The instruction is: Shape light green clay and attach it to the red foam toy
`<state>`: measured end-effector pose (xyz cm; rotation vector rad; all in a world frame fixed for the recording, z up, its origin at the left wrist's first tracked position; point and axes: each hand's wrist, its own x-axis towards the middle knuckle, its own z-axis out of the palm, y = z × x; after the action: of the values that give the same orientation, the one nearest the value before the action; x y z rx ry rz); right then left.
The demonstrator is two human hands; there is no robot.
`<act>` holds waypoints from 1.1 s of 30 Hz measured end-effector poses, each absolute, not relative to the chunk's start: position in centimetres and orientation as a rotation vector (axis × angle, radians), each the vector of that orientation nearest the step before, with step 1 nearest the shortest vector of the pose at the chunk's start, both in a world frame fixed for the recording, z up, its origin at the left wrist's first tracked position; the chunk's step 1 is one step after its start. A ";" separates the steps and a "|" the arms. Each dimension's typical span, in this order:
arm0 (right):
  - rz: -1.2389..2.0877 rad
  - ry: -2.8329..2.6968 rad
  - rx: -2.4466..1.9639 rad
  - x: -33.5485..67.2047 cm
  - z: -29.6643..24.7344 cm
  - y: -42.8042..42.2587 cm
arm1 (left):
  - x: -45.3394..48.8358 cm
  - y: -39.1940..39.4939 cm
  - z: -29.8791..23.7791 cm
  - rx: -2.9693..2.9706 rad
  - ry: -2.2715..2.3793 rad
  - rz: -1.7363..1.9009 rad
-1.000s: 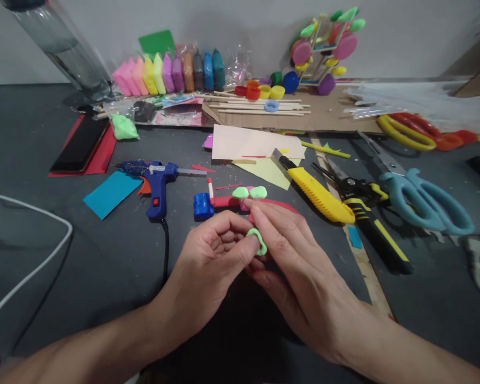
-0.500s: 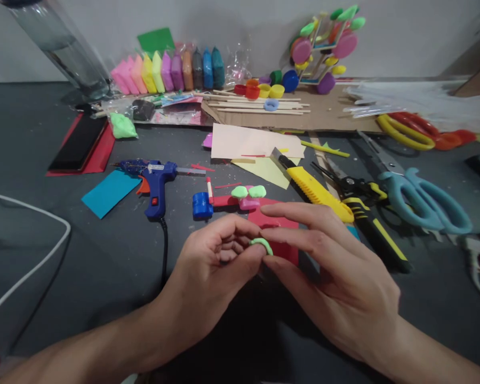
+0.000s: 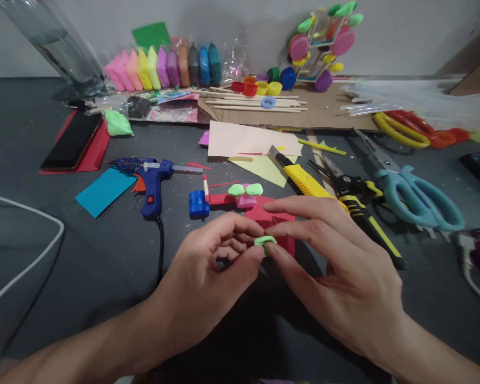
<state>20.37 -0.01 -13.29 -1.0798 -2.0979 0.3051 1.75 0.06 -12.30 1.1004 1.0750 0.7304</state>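
A small piece of light green modelling clay (image 3: 265, 241) is pinched between the fingertips of both hands. My left hand (image 3: 220, 261) closes on its left side with thumb and index finger, the other fingers curled behind. On its right side, the thumb and a finger of my right hand (image 3: 336, 261) press it, while the index finger is stretched out above. Just beyond the fingers lies a red sheet (image 3: 272, 212). Behind it are a pink clay piece (image 3: 246, 201) topped with green lumps and a blue cylinder (image 3: 199, 204) beside a red strip.
A blue glue gun (image 3: 152, 184) lies left of my hands, its cord running toward me. To the right are a yellow utility knife (image 3: 310, 180), pliers (image 3: 348, 181) and blue-handled scissors (image 3: 418, 200). Clay packets (image 3: 164, 66) and a water bottle (image 3: 64, 48) stand at the back.
My right thumb has moved onto the front of the green clay, and my left thumb has shifted off its middle. The clay now shows a hollowed shape. The view has shifted slightly.
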 end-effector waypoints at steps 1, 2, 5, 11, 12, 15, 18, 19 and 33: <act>0.314 -2.087 -1.100 20.4 -13.3 -0.1 | 1.7 0.1 -12.2 1.061 1.074 0.727; 0.330 -2.069 -1.127 20.4 -13.3 -0.2 | 1.7 0.1 -12.0 1.019 1.079 0.722; 0.381 -2.008 -1.195 20.4 -13.3 -0.5 | 1.8 0.2 -11.9 0.930 1.047 0.719; 0.374 -2.019 -1.174 20.3 -13.4 -0.4 | 2.1 0.2 -12.5 0.831 0.941 0.731; 0.375 -2.027 -1.157 20.3 -13.3 -0.4 | 2.1 0.2 -12.6 0.835 0.935 0.743; 0.374 -2.045 -1.115 20.3 -13.1 -0.5 | 1.9 0.1 -12.6 0.910 0.921 0.772; 0.382 -2.026 -1.136 20.5 -13.0 -0.6 | 1.6 0.0 -12.5 1.031 0.928 0.785; 0.385 -2.020 -1.145 20.5 -13.0 -0.7 | 1.6 0.0 -12.5 1.068 0.933 0.788; 0.396 -2.025 -1.120 20.4 -13.2 -0.5 | 1.7 -0.1 -12.2 1.248 1.093 0.769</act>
<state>20.43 -0.55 -13.15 -1.1199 -2.0251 0.3963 1.70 -0.10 -12.15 1.2484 1.0933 0.7689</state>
